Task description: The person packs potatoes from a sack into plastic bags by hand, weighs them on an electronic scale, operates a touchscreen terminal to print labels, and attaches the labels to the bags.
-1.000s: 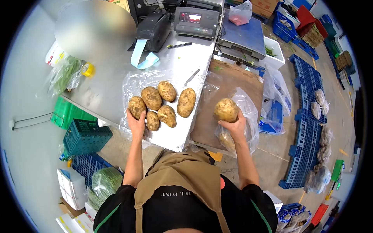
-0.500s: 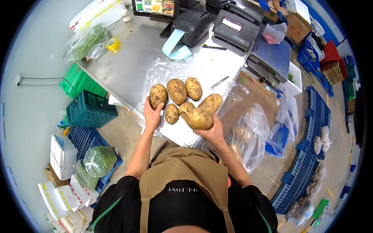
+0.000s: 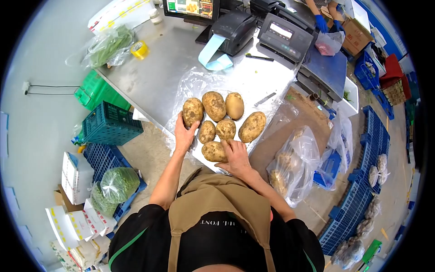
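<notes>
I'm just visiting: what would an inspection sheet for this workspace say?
Surface: silver metal table, partly under crinkled clear plastic film.
Job's things: seven brown oval potatoes; filled clear plastic bag.
Clutter: yellow tape roll, slim black pen, black label printer.
Hands: left hand curls around leftmost potato; right hand clasps nearest potato.
Cables: two thin dark cables on left wall.
Surroundings: teal plastic crate, blue plastic pallets, another person's blue-gloved hands.

Room between tape roll (image 3: 139, 50) and potatoes (image 3: 225, 129), printer (image 3: 233, 29) obstructing behind

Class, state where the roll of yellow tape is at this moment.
In the head view, the yellow tape lies at upper left on the metal table, just right of the bagged greens.
</notes>
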The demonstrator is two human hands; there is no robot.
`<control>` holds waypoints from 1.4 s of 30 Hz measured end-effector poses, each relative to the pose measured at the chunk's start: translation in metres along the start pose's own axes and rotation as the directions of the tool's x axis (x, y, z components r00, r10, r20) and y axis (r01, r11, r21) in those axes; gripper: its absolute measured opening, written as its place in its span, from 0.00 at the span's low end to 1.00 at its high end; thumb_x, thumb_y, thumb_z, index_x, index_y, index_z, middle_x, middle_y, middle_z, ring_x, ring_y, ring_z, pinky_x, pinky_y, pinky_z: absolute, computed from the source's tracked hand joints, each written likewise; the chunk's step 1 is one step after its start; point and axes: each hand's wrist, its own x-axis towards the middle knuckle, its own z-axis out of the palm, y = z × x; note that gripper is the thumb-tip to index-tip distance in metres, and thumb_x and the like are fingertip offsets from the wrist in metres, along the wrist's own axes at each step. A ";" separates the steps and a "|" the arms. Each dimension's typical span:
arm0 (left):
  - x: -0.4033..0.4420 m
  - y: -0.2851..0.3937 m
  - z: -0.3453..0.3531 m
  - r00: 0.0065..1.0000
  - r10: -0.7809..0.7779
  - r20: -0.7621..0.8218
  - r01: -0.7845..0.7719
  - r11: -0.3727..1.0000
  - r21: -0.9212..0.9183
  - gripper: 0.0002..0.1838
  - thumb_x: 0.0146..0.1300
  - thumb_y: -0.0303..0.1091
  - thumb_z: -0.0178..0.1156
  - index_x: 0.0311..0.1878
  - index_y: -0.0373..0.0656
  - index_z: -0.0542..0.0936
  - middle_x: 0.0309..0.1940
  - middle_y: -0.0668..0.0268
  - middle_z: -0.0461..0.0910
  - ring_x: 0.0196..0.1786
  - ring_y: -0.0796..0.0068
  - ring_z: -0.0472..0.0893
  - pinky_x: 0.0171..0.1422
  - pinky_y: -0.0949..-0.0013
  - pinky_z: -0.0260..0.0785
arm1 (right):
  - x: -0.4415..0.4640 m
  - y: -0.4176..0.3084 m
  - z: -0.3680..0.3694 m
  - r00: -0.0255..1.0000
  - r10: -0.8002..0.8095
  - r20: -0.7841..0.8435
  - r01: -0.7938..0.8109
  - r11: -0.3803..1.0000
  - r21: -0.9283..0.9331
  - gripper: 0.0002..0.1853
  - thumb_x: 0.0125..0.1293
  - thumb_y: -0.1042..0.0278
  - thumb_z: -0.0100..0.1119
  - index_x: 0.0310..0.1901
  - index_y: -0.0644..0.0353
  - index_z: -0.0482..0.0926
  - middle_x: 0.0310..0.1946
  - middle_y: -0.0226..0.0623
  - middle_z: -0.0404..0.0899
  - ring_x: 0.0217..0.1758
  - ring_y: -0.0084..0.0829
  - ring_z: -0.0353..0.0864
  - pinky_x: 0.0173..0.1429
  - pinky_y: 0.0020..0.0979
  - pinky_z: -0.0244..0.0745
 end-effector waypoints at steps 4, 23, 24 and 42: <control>0.000 0.002 -0.002 1.000 -0.023 0.019 0.024 0.999 -0.028 0.39 0.52 0.42 0.66 0.63 0.31 0.62 0.53 0.44 0.71 0.56 0.53 0.73 0.61 0.60 0.64 | -0.012 0.001 -0.013 0.999 0.036 0.000 -0.035 0.995 0.098 0.41 0.43 0.54 0.72 0.59 0.63 0.66 0.53 0.47 0.65 0.54 0.45 0.65 0.57 0.44 0.59; -0.022 0.104 0.022 0.838 0.178 0.516 -0.388 0.859 0.334 0.28 0.53 0.41 0.66 0.54 0.34 0.73 0.45 0.47 0.78 0.49 0.50 0.77 0.51 0.56 0.68 | -0.267 0.118 -0.086 -0.058 0.779 -0.624 -0.994 0.012 0.106 0.36 0.49 0.56 0.68 0.58 0.64 0.66 0.53 0.54 0.67 0.55 0.54 0.69 0.56 0.48 0.66; -0.028 0.119 0.027 0.791 0.232 0.566 -0.533 0.715 0.452 0.32 0.53 0.43 0.66 0.57 0.35 0.71 0.45 0.46 0.77 0.48 0.47 0.76 0.52 0.56 0.67 | -0.273 0.116 -0.079 -0.123 0.801 -0.585 -0.989 -0.047 0.143 0.39 0.48 0.53 0.69 0.59 0.65 0.65 0.53 0.55 0.68 0.54 0.54 0.70 0.56 0.47 0.66; -0.045 0.150 0.066 0.717 0.287 0.635 -0.654 0.592 0.471 0.37 0.56 0.49 0.62 0.64 0.37 0.63 0.52 0.45 0.74 0.55 0.46 0.72 0.61 0.46 0.56 | -0.175 0.071 -0.020 0.336 0.723 -0.604 -0.688 0.626 0.367 0.04 0.45 0.75 0.53 0.22 0.65 0.70 0.20 0.52 0.71 0.29 0.52 0.73 0.34 0.47 0.68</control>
